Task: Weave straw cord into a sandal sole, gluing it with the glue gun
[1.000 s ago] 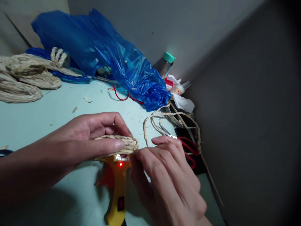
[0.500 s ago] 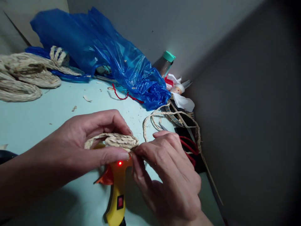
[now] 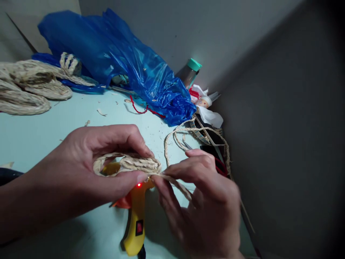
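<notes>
A coil of pale braided straw cord lies between the thumb and fingers of my left hand, with an open loop at its left end. My right hand pinches the cord where it leaves the coil's right end, and the cord's free length runs down under the fingers toward the palm. Below both hands a yellow glue gun with a lit red light and a red switch rests on the table. Its upper part is hidden behind the coil and my left thumb.
A blue plastic bag leans along the wall, with thick straw bundles at the left. Red string and straw scraps lie on the pale table. A green-lidded bottle stands behind. Braided cord loops beside red-handled scissors.
My right hand has shifted slightly right and opened its grip a little, so a stretch of cord now shows beneath its fingers. My left hand keeps its hold on the coil.
</notes>
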`<move>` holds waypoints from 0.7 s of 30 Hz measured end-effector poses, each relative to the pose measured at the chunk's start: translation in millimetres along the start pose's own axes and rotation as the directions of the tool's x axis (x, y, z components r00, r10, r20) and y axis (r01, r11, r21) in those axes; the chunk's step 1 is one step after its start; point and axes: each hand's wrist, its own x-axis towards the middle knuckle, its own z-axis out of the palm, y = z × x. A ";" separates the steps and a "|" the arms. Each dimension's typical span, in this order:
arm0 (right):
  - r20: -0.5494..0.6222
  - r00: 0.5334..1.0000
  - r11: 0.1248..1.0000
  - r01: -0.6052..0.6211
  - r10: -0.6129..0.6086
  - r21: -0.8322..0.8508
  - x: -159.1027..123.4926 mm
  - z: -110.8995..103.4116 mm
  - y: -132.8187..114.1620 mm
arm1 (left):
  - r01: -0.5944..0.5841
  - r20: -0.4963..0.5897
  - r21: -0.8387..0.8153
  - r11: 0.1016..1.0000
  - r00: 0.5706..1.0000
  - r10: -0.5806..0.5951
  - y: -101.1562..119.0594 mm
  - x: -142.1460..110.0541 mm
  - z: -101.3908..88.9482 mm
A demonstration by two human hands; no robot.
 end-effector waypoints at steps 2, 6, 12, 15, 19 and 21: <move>-0.047 0.999 0.998 -0.019 0.022 0.061 -2.1 0.6 2.7 | 0.046 0.051 -0.065 0.997 0.998 -0.043 -1.6 0.6 0.2; -0.043 0.999 0.966 -0.011 0.022 0.257 -7.3 2.5 12.0 | 0.046 0.095 -0.105 0.993 0.995 -0.036 -5.8 4.3 -2.4; -0.002 0.991 0.938 0.130 -0.137 0.321 0.3 -1.7 17.7 | 0.035 0.241 -0.109 0.993 0.970 -0.008 -15.2 16.7 -12.4; 0.030 0.984 0.963 0.164 -0.174 0.215 4.8 -5.7 15.6 | -0.006 0.318 -0.122 0.993 0.947 0.044 -17.5 19.8 -15.6; 0.043 0.974 0.975 0.221 -0.220 0.001 4.4 -7.1 12.7 | 0.064 0.320 -0.146 0.987 0.947 -0.014 -11.9 18.1 -16.0; 0.041 0.968 0.968 0.248 -0.246 -0.037 3.2 -7.4 10.7 | 0.091 0.331 -0.151 0.984 0.943 -0.037 -8.9 17.3 -15.6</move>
